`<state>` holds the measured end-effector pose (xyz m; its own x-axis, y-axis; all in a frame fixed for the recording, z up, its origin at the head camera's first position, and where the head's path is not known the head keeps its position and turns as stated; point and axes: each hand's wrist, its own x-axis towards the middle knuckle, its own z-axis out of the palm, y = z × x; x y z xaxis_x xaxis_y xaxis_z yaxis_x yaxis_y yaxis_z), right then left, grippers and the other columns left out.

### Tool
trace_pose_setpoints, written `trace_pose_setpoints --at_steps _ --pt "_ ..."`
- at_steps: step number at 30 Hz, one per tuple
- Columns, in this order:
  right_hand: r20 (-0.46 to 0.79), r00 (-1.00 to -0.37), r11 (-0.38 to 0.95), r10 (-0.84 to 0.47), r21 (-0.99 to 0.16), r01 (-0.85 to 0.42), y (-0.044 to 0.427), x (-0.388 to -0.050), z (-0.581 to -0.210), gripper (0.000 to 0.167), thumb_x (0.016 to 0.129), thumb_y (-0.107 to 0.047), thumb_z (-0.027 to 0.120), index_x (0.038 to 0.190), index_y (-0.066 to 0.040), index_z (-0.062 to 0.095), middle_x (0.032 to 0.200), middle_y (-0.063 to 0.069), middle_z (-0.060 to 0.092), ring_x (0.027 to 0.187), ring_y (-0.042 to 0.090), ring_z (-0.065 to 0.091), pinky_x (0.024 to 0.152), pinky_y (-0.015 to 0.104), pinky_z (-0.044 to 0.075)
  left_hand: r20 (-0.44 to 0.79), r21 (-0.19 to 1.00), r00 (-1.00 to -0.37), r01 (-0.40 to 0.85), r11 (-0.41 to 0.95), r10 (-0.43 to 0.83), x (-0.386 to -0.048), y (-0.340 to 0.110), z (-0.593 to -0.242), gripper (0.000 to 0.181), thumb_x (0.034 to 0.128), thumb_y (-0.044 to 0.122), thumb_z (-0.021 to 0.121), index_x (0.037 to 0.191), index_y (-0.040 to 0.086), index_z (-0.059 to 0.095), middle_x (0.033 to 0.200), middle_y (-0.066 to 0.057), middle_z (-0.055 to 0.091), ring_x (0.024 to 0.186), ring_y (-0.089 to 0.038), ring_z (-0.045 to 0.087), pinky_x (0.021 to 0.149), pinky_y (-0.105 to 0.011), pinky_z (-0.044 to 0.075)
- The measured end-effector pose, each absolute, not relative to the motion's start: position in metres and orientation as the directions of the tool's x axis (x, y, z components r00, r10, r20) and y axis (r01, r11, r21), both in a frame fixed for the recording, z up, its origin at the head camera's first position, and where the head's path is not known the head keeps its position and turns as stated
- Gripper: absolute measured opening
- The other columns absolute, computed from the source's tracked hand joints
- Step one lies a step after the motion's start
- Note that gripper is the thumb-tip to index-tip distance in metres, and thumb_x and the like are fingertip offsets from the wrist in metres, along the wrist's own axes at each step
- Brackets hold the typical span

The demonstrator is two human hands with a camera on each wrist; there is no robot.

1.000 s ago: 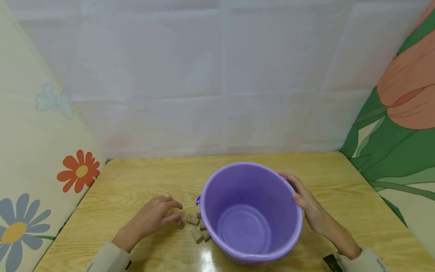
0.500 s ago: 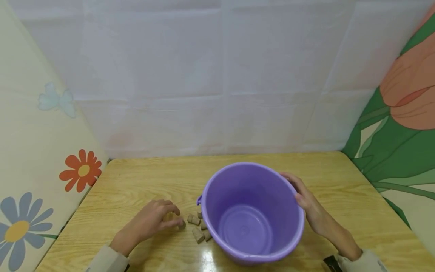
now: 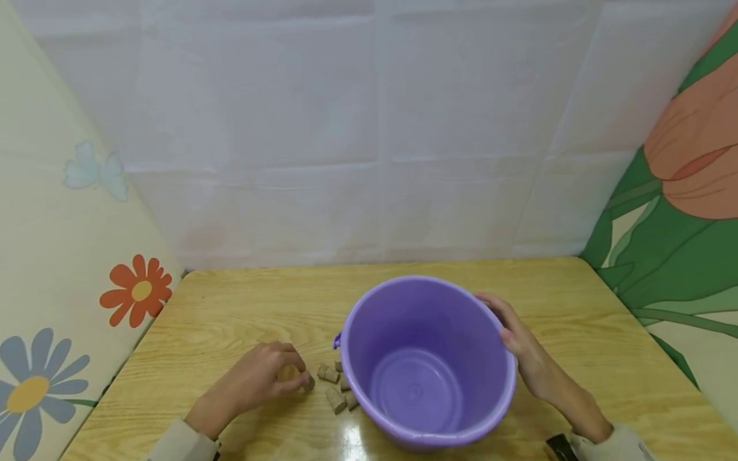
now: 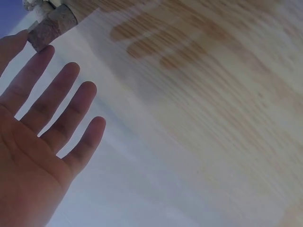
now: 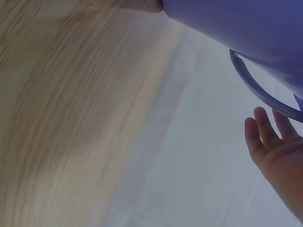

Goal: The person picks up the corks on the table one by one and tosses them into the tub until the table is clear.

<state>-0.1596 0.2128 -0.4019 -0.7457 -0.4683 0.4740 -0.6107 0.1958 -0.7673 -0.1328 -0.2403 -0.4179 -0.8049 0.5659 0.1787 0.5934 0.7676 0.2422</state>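
A purple bucket [image 3: 415,307] stands tilted towards me on the wooden table. My right hand [image 3: 533,358] grips its right rim, with the thumb at the rim and fingers round the outside. In the right wrist view, the bucket's curved handle [image 5: 260,92] hangs down beside those fingers. Left of the bucket, my left hand [image 3: 259,378] pinches a cork [image 4: 53,28] between thumb and index fingertip; its other fingers are spread apart in the left wrist view. Several more corks [image 3: 336,399] lie between that hand and the bucket, some partly hidden by the bucket's wall.
The wooden table [image 3: 259,294] ends against a white cloth backdrop [image 3: 288,211]. Flower-patterned panels, a left panel [image 3: 57,243] and a right panel [image 3: 680,256], flank the table. Bare tabletop shows behind the bucket and right of it.
My left thumb and index finger have come together on the cork after being parted over it. My right hand and the bucket have stayed nearly in place.
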Motion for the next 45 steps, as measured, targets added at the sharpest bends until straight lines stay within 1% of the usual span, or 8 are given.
trace_pose_setpoints --at_steps 7,14,22,26,31,35,40,45 --pt "0.464 -0.742 0.201 -0.484 -0.766 -0.610 0.212 -0.159 -0.400 0.052 0.106 -0.019 0.021 0.155 -0.005 0.027 0.155 -0.004 0.041 0.134 0.001 0.045 0.102 0.016 0.042 0.199 0.246 -0.793 0.609 0.754 0.576 -0.132 -0.238 -0.417 0.007 0.0874 0.029 0.074 0.084 0.022 0.075 0.087 0.012 0.070 0.079 -0.009 0.067 0.072 -0.030 0.058" --pt "0.471 -0.738 0.199 -0.484 -0.761 -0.617 0.212 -0.159 -0.402 0.052 0.106 -0.018 0.021 0.155 -0.005 0.027 0.156 -0.002 0.040 0.136 0.001 0.043 0.103 0.016 0.041 0.281 0.206 -0.759 0.646 0.735 0.588 -0.132 -0.237 -0.414 0.005 0.0861 0.026 0.075 0.084 0.021 0.075 0.085 0.012 0.071 0.078 -0.010 0.067 0.073 -0.031 0.058" --pt "0.469 -0.746 0.158 -0.472 -0.788 -0.595 0.211 -0.160 -0.403 0.052 0.105 -0.020 0.023 0.155 -0.004 0.029 0.153 -0.007 0.044 0.130 0.002 0.049 0.100 0.018 0.045 0.509 0.105 -0.641 0.708 0.698 0.574 -0.134 -0.235 -0.398 0.012 0.0789 0.015 0.079 0.088 0.018 0.073 0.082 0.011 0.072 0.073 -0.006 0.065 0.065 -0.025 0.056" --pt "0.576 -0.690 0.231 -0.438 -0.670 -0.705 0.206 -0.159 -0.395 0.050 0.101 -0.010 0.030 0.150 -0.003 0.039 0.147 0.000 0.051 0.131 0.005 0.049 0.105 0.013 0.038 0.598 0.057 -0.593 0.703 0.709 0.539 -0.135 -0.234 -0.384 0.012 0.0798 0.016 0.078 0.091 0.017 0.072 0.083 0.009 0.073 0.073 -0.007 0.067 0.066 -0.032 0.057" --pt "0.656 -0.609 0.375 -0.446 -0.481 -0.793 0.207 -0.158 -0.387 0.050 0.098 -0.003 0.034 0.147 -0.002 0.045 0.146 0.013 0.051 0.139 0.009 0.043 0.113 0.012 0.027 0.691 0.063 -0.564 0.671 0.739 0.453 -0.133 -0.228 -0.367 0.014 0.0912 0.025 0.068 0.094 0.013 0.074 0.083 0.004 0.075 0.073 -0.013 0.068 0.065 -0.035 0.058" --pt "0.611 -0.648 0.430 -0.455 -0.486 -0.761 0.210 -0.157 -0.386 0.050 0.100 -0.004 0.034 0.149 -0.007 0.043 0.148 0.013 0.049 0.141 0.007 0.039 0.114 0.010 0.023 0.729 0.084 -0.558 0.648 0.757 0.397 -0.131 -0.222 -0.357 0.025 0.0956 0.032 0.061 0.095 0.011 0.075 0.084 0.001 0.075 0.073 -0.014 0.068 0.064 -0.036 0.057" --pt "0.541 -0.714 0.437 -0.444 -0.565 -0.700 0.211 -0.154 -0.385 0.054 0.098 0.000 0.036 0.150 -0.010 0.042 0.150 0.011 0.046 0.141 0.005 0.037 0.112 0.010 0.024 0.775 0.099 -0.528 0.646 0.757 0.349 -0.128 -0.211 -0.348 0.024 0.0934 0.031 0.063 0.092 0.010 0.075 0.084 0.000 0.075 0.075 -0.016 0.069 0.066 -0.036 0.058" --pt "0.513 -0.731 0.438 -0.449 -0.587 -0.681 0.209 -0.150 -0.381 0.057 0.096 0.003 0.039 0.152 -0.011 0.039 0.151 0.010 0.045 0.141 0.005 0.037 0.107 0.016 0.036 0.820 0.098 -0.473 0.671 0.734 0.322 -0.124 -0.199 -0.339 0.030 0.0967 0.035 0.058 0.091 0.011 0.075 0.083 0.001 0.075 0.074 -0.016 0.069 0.066 -0.034 0.057"
